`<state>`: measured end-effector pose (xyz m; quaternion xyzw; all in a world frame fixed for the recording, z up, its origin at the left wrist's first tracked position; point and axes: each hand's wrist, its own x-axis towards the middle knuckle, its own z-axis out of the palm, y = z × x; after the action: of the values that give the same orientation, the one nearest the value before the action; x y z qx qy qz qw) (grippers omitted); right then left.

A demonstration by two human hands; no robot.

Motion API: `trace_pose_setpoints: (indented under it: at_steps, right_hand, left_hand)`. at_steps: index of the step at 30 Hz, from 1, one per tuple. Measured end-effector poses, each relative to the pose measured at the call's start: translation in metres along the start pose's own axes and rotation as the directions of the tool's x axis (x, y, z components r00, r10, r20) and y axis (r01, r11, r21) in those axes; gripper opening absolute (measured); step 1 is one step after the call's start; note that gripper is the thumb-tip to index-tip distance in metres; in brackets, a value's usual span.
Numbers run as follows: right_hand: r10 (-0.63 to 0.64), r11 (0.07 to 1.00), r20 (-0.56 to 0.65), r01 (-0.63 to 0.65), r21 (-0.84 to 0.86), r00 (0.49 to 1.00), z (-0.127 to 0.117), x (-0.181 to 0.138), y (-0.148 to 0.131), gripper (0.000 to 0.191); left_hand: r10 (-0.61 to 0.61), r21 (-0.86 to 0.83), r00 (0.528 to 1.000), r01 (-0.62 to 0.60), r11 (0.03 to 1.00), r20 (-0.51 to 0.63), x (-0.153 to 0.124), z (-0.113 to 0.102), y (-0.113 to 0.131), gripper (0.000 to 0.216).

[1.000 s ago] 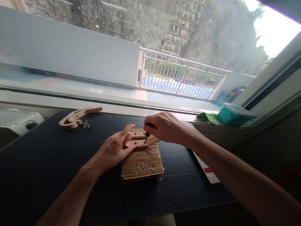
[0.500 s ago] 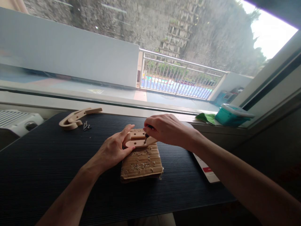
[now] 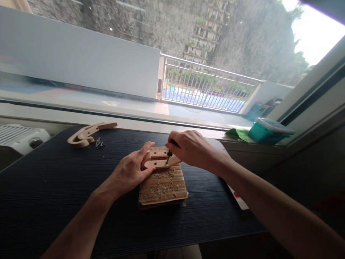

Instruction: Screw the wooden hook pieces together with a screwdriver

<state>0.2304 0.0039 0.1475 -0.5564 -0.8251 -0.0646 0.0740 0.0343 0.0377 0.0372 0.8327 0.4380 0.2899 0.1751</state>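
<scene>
My right hand [image 3: 194, 148] is closed around the dark handle of a screwdriver [image 3: 169, 155], whose tip points down onto a pale wooden piece [image 3: 159, 164] with round holes. Against the left end of that piece presses my left hand [image 3: 131, 167], its thumb along the near edge and fingers round the far side. The wood lies on a stack of corrugated cardboard [image 3: 163, 189], its top pitted with small holes and crumbs. Whether a screw sits beneath the tip is too small to tell.
Curved wooden pieces [image 3: 78, 139] lie at the back left of the dark table [image 3: 67, 194], beside several screws [image 3: 99, 144]. A teal box [image 3: 269, 131] and green cloth [image 3: 237, 134] rest on the sill. My right forearm partly covers a white flat item [image 3: 240, 202].
My right hand and the screwdriver have shifted slightly right, with the handle turned a little. The left hand keeps its place on the wood.
</scene>
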Motion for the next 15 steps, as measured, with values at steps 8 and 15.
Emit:
trace_pose_setpoints:
  at_steps: [8, 15]
  right_hand:
    - [0.087, 0.994, -0.014, -0.088, -0.071, 0.996, 0.003, 0.0, 0.002, 0.037]
    - [-0.285, 0.931, 0.093, 0.298, -0.211, 0.954, -0.008, -0.001, 0.004, 0.035]
  left_hand:
    - [0.007, -0.025, 1.0, -0.007, 1.0, -0.005, 0.0, 0.001, 0.0, 0.071]
    - [-0.003, -0.004, 1.0, 0.003, 1.0, 0.01, 0.0, 0.0, 0.001, 0.071]
